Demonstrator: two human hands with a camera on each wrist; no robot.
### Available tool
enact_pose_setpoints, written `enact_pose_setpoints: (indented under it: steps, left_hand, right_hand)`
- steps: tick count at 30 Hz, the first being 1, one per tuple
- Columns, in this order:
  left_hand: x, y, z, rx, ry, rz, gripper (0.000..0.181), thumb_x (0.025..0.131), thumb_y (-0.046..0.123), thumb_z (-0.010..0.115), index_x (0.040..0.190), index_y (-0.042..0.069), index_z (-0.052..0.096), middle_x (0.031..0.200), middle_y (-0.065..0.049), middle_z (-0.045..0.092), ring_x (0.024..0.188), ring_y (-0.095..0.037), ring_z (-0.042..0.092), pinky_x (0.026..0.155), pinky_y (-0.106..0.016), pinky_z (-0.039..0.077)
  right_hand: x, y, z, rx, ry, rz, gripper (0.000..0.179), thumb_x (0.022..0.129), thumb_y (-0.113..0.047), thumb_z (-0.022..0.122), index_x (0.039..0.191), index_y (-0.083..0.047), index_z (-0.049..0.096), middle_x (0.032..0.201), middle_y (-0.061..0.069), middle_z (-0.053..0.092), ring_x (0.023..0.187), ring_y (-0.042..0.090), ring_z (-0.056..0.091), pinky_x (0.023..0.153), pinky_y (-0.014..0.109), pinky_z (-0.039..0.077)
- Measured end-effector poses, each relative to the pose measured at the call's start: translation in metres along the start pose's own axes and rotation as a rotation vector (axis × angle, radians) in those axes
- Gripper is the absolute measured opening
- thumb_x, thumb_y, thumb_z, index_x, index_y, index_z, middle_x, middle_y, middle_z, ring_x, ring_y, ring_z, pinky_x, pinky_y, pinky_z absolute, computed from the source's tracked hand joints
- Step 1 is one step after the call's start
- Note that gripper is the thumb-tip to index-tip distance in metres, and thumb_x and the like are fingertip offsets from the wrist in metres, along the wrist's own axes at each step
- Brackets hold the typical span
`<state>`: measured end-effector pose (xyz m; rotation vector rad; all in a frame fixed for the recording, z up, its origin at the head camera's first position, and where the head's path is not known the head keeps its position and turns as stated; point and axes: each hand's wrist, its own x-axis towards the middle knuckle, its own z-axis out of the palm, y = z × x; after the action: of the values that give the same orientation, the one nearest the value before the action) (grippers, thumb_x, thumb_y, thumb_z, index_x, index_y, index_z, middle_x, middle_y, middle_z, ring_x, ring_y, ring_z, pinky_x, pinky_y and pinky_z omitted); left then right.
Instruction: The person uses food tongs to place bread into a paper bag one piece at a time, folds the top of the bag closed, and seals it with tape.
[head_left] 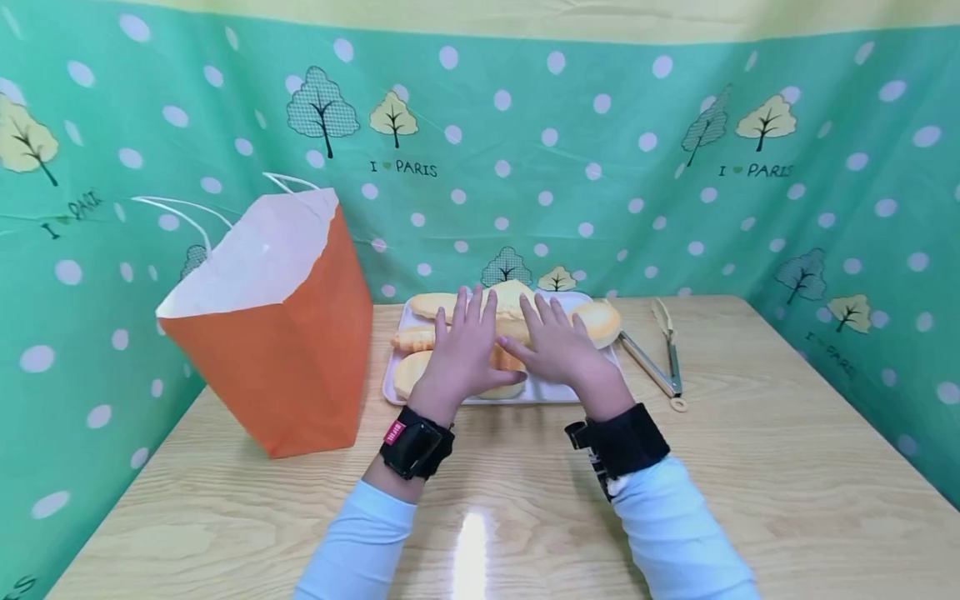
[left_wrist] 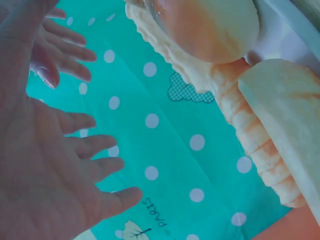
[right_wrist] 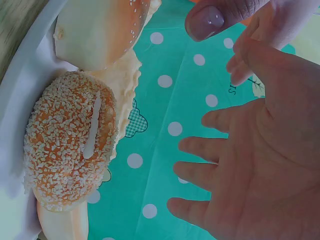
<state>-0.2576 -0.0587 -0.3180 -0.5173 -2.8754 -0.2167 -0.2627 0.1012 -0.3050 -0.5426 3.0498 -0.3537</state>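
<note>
Both bare hands are held over a white tray (head_left: 551, 393) of breads, fingers straight and spread. My left hand (head_left: 463, 346) covers the tray's middle-left part, and my right hand (head_left: 558, 346) is beside it, thumbs toward each other. Between the hands and the breads a gap shows in both wrist views. Around the left hand lie a ridged bread (left_wrist: 260, 145) and a pale oblong bread (left_wrist: 285, 115). In the right wrist view a crumb-coated bun (right_wrist: 70, 140) with a white stripe sits by a seeded bread (right_wrist: 102, 35). A rounded bread (head_left: 600, 321) lies at the tray's right end.
An orange paper bag (head_left: 322, 358) with white handles stands upright, its mouth open, left of the tray. Metal tongs (head_left: 674, 367) lie on the wooden table (head_left: 787, 467) to the right. Behind hangs a green dotted cloth (head_left: 570, 192).
</note>
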Motion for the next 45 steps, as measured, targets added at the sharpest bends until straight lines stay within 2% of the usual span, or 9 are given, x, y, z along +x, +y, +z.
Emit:
enact_pose_setpoints:
  steps: [17,21,25,28,30,32,35,37,45]
  left_hand:
    - [-0.004,-0.002,-0.012,-0.002,-0.027,0.004,0.121,0.065,0.070,0.064,0.150,0.006,0.007,0.158,-0.020,0.009,0.142,-0.038,0.001,0.108,-0.069,0.016]
    - [-0.018,-0.004,-0.054,0.016,0.091,0.001,0.111,0.071,0.057,0.068,0.150,0.007,0.008,0.157,-0.018,0.017,0.142,-0.037,0.010,0.109,-0.067,0.017]
    - [-0.053,-0.020,-0.115,0.003,0.356,-0.034,0.094,0.075,0.043,0.071,0.147,0.006,0.024,0.149,-0.019,0.034,0.136,-0.040,0.026,0.108,-0.064,0.023]
    - [-0.083,-0.041,-0.146,-0.022,0.479,-0.146,0.085,0.077,0.038,0.070,0.144,0.004,0.030,0.144,-0.023,0.040,0.131,-0.041,0.032,0.105,-0.065,0.024]
    - [-0.097,-0.055,-0.157,-0.043,0.475,-0.251,0.081,0.079,0.035,0.068,0.143,0.001,0.032,0.142,-0.026,0.041,0.128,-0.044,0.034,0.105,-0.067,0.022]
    - [-0.107,-0.067,-0.161,-0.049,0.429,-0.333,0.076,0.081,0.033,0.068,0.140,-0.002,0.036,0.125,-0.029,0.055,0.116,-0.044,0.047,0.103,-0.068,0.024]
    - [-0.112,-0.076,-0.158,-0.069,0.373,-0.359,0.056,0.083,0.023,0.067,0.127,-0.007,0.051,0.107,-0.030,0.064,0.095,-0.044,0.056,0.098,-0.067,0.031]
    - [-0.110,-0.076,-0.154,-0.068,0.369,-0.327,0.040,0.083,0.016,0.066,0.116,-0.006,0.061,0.095,-0.028,0.069,0.081,-0.041,0.058,0.092,-0.064,0.037]
    - [-0.091,-0.055,-0.147,-0.015,0.386,-0.181,0.019,0.081,0.009,0.068,0.098,0.001,0.072,0.092,-0.020,0.072,0.087,-0.036,0.060,0.088,-0.059,0.039]
  right_hand:
    - [-0.001,-0.001,-0.006,0.026,-0.064,-0.002,0.081,0.092,-0.060,0.031,0.151,-0.009,0.008,0.156,0.023,0.011,0.141,0.041,0.007,0.110,0.067,0.014]
    - [-0.004,0.000,-0.010,0.028,-0.046,-0.028,0.079,0.093,-0.058,0.033,0.151,-0.010,0.011,0.156,0.024,0.013,0.141,0.041,0.010,0.110,0.066,0.015]
    - [-0.008,-0.006,-0.014,0.041,-0.011,-0.081,0.074,0.093,-0.054,0.037,0.150,-0.011,0.017,0.155,0.024,0.018,0.141,0.038,0.014,0.112,0.062,0.017]
    - [-0.013,-0.015,-0.018,0.051,0.054,-0.166,0.068,0.094,-0.049,0.041,0.147,-0.010,0.026,0.152,0.024,0.026,0.138,0.038,0.023,0.110,0.061,0.023]
    - [-0.017,-0.023,-0.021,0.045,0.117,-0.241,0.063,0.095,-0.045,0.043,0.145,-0.009,0.032,0.149,0.023,0.033,0.135,0.037,0.031,0.106,0.061,0.030]
    - [-0.022,-0.034,-0.025,0.043,0.178,-0.328,0.059,0.095,-0.042,0.044,0.142,-0.009,0.037,0.145,0.021,0.039,0.131,0.035,0.037,0.103,0.059,0.036]
    - [-0.032,-0.052,-0.033,0.076,0.236,-0.436,0.055,0.095,-0.040,0.046,0.140,-0.009,0.042,0.142,0.017,0.045,0.129,0.030,0.042,0.100,0.056,0.041]
    - [-0.038,-0.064,-0.039,0.118,0.245,-0.485,0.053,0.095,-0.040,0.046,0.139,-0.010,0.043,0.141,0.014,0.048,0.130,0.027,0.041,0.100,0.054,0.041]
    - [-0.046,-0.099,-0.050,0.252,0.284,-0.583,0.047,0.095,-0.034,0.047,0.137,-0.012,0.045,0.135,0.005,0.052,0.110,0.014,0.054,0.093,0.039,0.049]
